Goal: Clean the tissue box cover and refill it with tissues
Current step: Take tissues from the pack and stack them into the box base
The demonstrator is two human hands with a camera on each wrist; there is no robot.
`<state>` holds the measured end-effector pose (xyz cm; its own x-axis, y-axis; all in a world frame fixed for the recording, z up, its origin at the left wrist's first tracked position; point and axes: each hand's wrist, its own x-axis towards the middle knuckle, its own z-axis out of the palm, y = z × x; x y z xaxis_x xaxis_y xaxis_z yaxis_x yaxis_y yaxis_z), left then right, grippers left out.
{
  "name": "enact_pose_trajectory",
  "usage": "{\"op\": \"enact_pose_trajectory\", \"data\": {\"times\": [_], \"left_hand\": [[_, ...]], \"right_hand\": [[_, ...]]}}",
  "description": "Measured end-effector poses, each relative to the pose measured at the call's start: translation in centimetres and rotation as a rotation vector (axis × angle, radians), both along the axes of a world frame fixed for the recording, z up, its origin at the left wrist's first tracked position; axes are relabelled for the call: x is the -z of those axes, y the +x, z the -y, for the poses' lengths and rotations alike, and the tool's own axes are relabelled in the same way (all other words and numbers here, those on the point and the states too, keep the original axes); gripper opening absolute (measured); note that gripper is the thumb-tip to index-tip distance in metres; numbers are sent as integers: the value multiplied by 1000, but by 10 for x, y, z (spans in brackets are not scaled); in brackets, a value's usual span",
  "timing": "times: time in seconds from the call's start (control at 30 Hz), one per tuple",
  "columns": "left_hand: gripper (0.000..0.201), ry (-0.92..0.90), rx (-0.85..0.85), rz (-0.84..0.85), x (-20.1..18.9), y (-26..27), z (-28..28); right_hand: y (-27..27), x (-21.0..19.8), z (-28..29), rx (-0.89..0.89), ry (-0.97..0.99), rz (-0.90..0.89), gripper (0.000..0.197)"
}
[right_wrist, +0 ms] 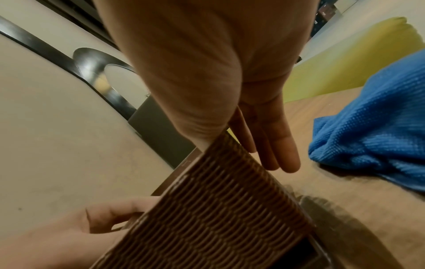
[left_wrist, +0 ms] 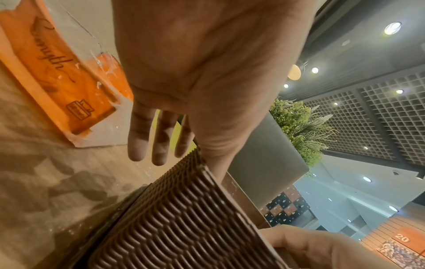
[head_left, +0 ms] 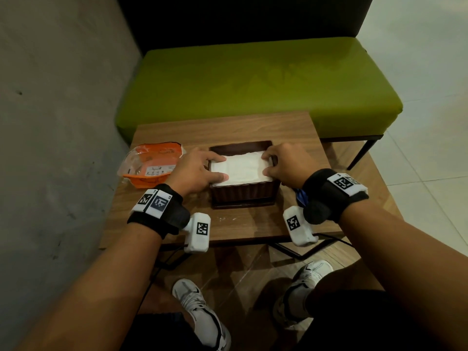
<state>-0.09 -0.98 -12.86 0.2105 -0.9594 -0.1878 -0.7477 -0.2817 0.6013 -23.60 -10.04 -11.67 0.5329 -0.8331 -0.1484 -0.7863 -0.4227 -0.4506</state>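
A brown ribbed tissue box cover [head_left: 243, 195] stands open side up on the small wooden table [head_left: 228, 130], filled with a white stack of tissues [head_left: 240, 168]. My left hand [head_left: 215, 168] presses the stack's left end with thumb and forefinger, while its other fingers [left_wrist: 158, 142] hang straight outside the ribbed wall [left_wrist: 184, 218]. Thumb and forefinger of my right hand [head_left: 268, 163] press the right end, and the remaining fingers [right_wrist: 276, 145] lie straight along the outside of the cover [right_wrist: 218, 209]. What lies under the tissues is hidden.
An opened orange and clear tissue wrapper [head_left: 152, 165] lies left of the cover. A blue cloth [right_wrist: 372, 131] is bunched on the table at the right, mostly behind my right wrist. A green bench [head_left: 253, 84] stands behind the table, a grey wall at the left.
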Motion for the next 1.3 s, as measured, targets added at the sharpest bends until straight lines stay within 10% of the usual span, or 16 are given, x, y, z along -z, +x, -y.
{"op": "enact_pose_trajectory", "data": {"times": [0.27, 0.47, 0.67, 1.3], "left_hand": [[47, -100, -16, -160, 9, 8, -6], [79, -183, -113, -272, 8, 4, -17], [32, -140, -89, -245, 9, 2, -17], [24, -162, -232, -482, 26, 35, 72]], "right_hand": [[1, 3, 2, 45, 54, 80, 43], [-6, 4, -10, 136, 53, 263, 57], [0, 11, -12, 257, 120, 230, 47], [45, 31, 80, 321, 198, 331, 27]]}}
